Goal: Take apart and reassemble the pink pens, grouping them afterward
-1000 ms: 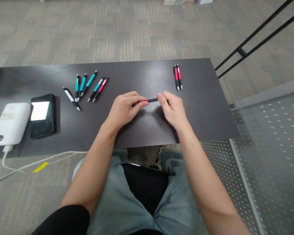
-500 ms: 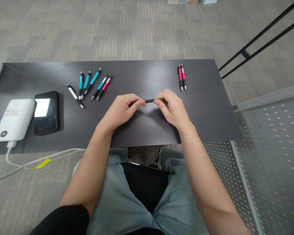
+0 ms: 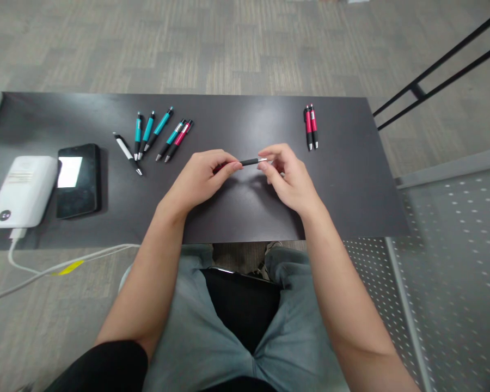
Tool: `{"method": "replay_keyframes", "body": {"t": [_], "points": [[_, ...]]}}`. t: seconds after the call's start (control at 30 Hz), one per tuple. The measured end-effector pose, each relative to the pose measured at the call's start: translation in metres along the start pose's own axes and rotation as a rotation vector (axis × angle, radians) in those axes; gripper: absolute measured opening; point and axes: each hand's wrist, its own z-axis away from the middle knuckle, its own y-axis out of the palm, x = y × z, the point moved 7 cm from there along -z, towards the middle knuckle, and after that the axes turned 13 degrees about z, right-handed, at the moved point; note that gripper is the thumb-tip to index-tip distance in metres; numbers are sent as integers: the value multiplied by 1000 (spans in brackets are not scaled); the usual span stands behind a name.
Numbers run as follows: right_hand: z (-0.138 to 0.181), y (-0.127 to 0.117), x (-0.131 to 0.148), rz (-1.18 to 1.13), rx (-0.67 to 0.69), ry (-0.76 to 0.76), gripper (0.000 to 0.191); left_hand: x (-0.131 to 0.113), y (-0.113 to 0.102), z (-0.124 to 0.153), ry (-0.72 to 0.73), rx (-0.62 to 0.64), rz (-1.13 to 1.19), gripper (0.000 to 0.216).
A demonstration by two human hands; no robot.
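Above the table, a pen (image 3: 250,161) lies crosswise between my hands, its black grip and silver tip showing and its barrel hidden. My left hand (image 3: 206,177) pinches the barrel end between thumb and fingers. At the silver tip, my right hand (image 3: 286,177) has its thumb and index finger closed around it from either side. Farther left on the table lie several teal pens (image 3: 159,129), a red pen (image 3: 179,140) and a white pen (image 3: 127,153). Two red pens (image 3: 311,127) lie side by side at the back right.
The dark table (image 3: 351,201) carries a black phone-like device (image 3: 78,182) and a white power bank (image 3: 22,190) on the left. A white cable (image 3: 85,256) with a yellow tag runs along the front edge. A perforated grey panel (image 3: 453,245) stands at the right.
The right fingers have loosened and shifted slightly outward along the pen, so its silver tip now shows. My left hand keeps its pinch. The view has shifted slightly.
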Motion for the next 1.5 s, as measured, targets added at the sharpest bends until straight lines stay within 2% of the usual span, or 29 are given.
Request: {"method": "replay_keyframes", "body": {"t": [0.07,0.23,0.47,0.67,0.83,0.93,1.2,1.37,1.5], "points": [[-1,1,-2,0,6,50,65,1,-2,1,4,-3,-14,39],[-5,2,7,33,-8,17,70,3,-6,4,20,-27,-25,37],[-8,10,7,4,15,85,77,2,-11,6,20,-29,-31,39],[-7,14,6,-70,11,130,77,4,-12,5,7,-18,-71,43],[-7,14,7,-35,4,122,77,6,-11,5,4,3,-89,42],[-8,15,5,-66,7,115,70,6,-13,6,-19,12,-91,41],[-9,5,-2,-18,-58,114,32,12,-30,10,-99,-36,-125,45],[-10,13,7,57,16,110,14,18,-46,15,-82,-137,-147,44],[-15,29,16,158,96,52,15,24,-54,20,-78,-177,-186,41]]}}
